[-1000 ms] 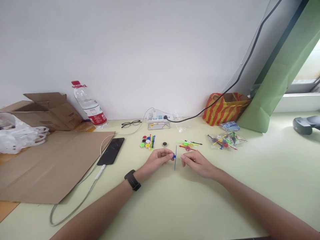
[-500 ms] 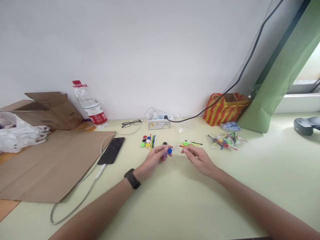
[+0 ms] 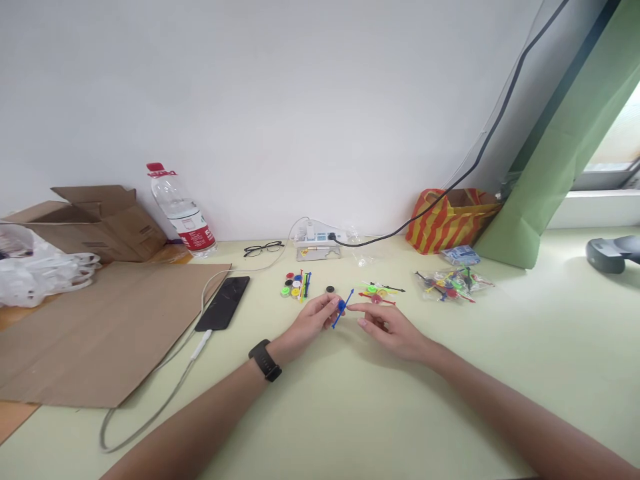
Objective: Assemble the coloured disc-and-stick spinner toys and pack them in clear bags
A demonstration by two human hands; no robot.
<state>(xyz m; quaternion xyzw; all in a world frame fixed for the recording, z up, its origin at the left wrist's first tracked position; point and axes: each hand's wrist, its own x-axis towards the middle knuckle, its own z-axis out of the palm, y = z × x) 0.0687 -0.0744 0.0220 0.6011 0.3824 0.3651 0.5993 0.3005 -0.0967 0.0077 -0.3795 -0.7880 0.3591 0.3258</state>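
Note:
My left hand (image 3: 313,319), with a black watch on the wrist, pinches a small blue spinner (image 3: 342,307), a round hub on a thin blue stick that now sits tilted. My right hand (image 3: 387,325) rests just to its right, with the index finger stretched toward the stick's upper end and nothing in its grasp. Beyond the hands lie a small black disc (image 3: 329,289), a cluster of coloured discs and sticks (image 3: 295,285) and a few assembled coloured spinners (image 3: 377,292).
A clear bag of coloured parts (image 3: 453,283) lies to the right. A phone on a cable (image 3: 223,302), glasses (image 3: 263,248), a power strip (image 3: 319,237), a water bottle (image 3: 181,211), flat cardboard (image 3: 95,327) and a striped bag (image 3: 450,215) ring the pale green table (image 3: 350,413).
The blue stick stood upright a second ago, blurred as it turned, and now sits tilted. My right hand has opened, its index finger reaching toward the stick.

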